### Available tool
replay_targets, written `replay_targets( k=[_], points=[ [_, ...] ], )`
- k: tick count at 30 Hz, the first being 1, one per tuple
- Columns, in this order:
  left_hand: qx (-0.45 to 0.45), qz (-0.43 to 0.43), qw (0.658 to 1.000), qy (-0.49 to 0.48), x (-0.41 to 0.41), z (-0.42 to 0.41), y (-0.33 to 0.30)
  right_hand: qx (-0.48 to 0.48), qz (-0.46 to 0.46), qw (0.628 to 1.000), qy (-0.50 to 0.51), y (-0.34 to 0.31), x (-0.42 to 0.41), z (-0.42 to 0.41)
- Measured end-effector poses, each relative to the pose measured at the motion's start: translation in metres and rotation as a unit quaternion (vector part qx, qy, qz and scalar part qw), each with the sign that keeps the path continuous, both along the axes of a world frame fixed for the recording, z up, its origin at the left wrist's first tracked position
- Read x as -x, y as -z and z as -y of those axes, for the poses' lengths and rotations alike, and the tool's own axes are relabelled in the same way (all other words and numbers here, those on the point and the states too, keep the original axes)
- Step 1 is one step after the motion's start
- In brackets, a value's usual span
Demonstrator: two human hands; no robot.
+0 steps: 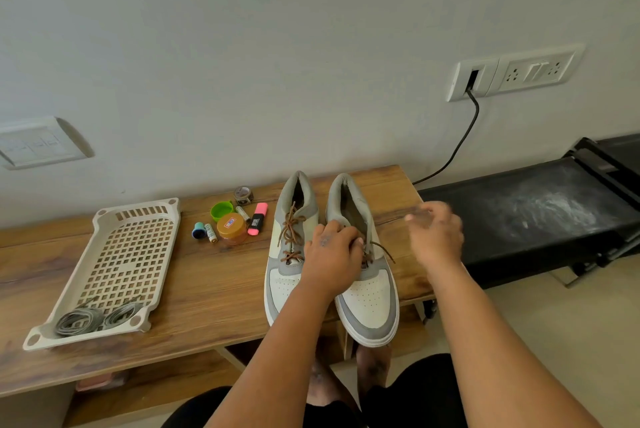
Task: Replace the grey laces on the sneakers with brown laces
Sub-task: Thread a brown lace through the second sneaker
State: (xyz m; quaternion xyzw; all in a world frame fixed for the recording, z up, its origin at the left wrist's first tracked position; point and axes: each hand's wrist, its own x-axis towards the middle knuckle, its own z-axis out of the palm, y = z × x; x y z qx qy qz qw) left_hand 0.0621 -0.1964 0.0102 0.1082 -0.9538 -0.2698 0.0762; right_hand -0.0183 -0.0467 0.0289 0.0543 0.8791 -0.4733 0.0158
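Two grey and white sneakers stand side by side on the wooden table, toes toward me. The left sneaker (289, 251) carries a brown lace (290, 233) threaded through its eyelets. On the right sneaker (367, 292), my left hand (330, 256) rests over the lace area, fingers curled down on the brown lace (381, 249), whose loose end trails right. My right hand (438, 237) hovers blurred just right of that shoe; what it holds is unclear. Two grey laces (93, 318) lie coiled in the near corner of the beige tray (114, 219).
Between tray and shoes lie a green cap (221, 210), an orange-lidded jar (232, 227), a pink highlighter (258, 218), batteries (211, 233), a small blue bottle (198, 230) and a tape roll (243, 195). A black treadmill (540, 213) stands right of the table; a cable (460, 140) runs to a wall socket.
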Motion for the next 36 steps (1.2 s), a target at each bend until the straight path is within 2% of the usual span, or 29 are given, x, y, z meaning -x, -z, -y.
replay_targets(
  k=[2, 4, 7, 12, 15, 17, 18, 20, 22, 24, 29, 31, 33, 35, 36],
  points=[
    [-0.031, -0.006, 0.999, -0.004, -0.001, 0.0, -0.001, -0.035, 0.056, 0.986, -0.156, 0.003, -0.006, 0.008],
    [-0.09, -0.026, 0.995, -0.022, -0.001, 0.002, 0.0, -0.034, 0.078, 0.971, -0.225, 0.003, -0.008, 0.01],
    [-0.153, -0.045, 0.986, -0.046, -0.004, 0.009, 0.001, -0.018, 0.069, 0.968, -0.241, 0.001, -0.009, 0.008],
    [-0.123, -0.01, 0.992, -0.039, -0.007, 0.016, -0.001, -0.049, 0.087, 0.962, -0.252, 0.005, -0.01, 0.009],
    [-0.099, 0.008, 0.994, -0.036, -0.009, 0.016, -0.001, -0.085, 0.045, 0.99, -0.108, 0.001, -0.003, -0.004],
    [-0.089, 0.016, 0.995, -0.031, -0.011, 0.016, -0.001, -0.153, -0.029, 0.988, 0.008, -0.004, 0.0, -0.016],
    [-0.089, 0.017, 0.995, -0.03, -0.011, 0.016, -0.001, -0.184, -0.064, 0.981, 0.027, -0.005, 0.001, -0.018],
    [-0.095, 0.019, 0.995, -0.032, -0.01, 0.017, -0.002, -0.199, -0.094, 0.975, -0.037, -0.006, -0.001, -0.015],
    [-0.099, 0.02, 0.994, -0.035, -0.009, 0.018, -0.004, -0.207, -0.068, 0.961, -0.17, -0.005, -0.007, -0.001],
    [-0.103, 0.016, 0.994, -0.036, -0.009, 0.018, -0.004, -0.227, -0.034, 0.94, -0.252, -0.001, -0.013, 0.012],
    [-0.138, 0.027, 0.99, -0.031, -0.012, 0.018, -0.009, -0.2, 0.02, 0.945, -0.259, 0.002, -0.007, 0.011],
    [-0.153, 0.031, 0.987, -0.032, -0.012, 0.019, -0.009, -0.216, 0.037, 0.95, -0.22, 0.002, -0.004, 0.005],
    [-0.156, 0.033, 0.986, -0.036, -0.011, 0.019, -0.008, -0.259, 0.041, 0.961, -0.093, -0.002, 0.0, -0.007],
    [-0.145, 0.031, 0.988, -0.038, -0.01, 0.019, -0.006, -0.328, 0.015, 0.945, 0.009, -0.008, 0.004, -0.019],
    [-0.132, 0.031, 0.99, -0.038, -0.009, 0.019, -0.005, -0.347, -0.002, 0.937, 0.025, -0.012, 0.005, -0.023]
  ],
)
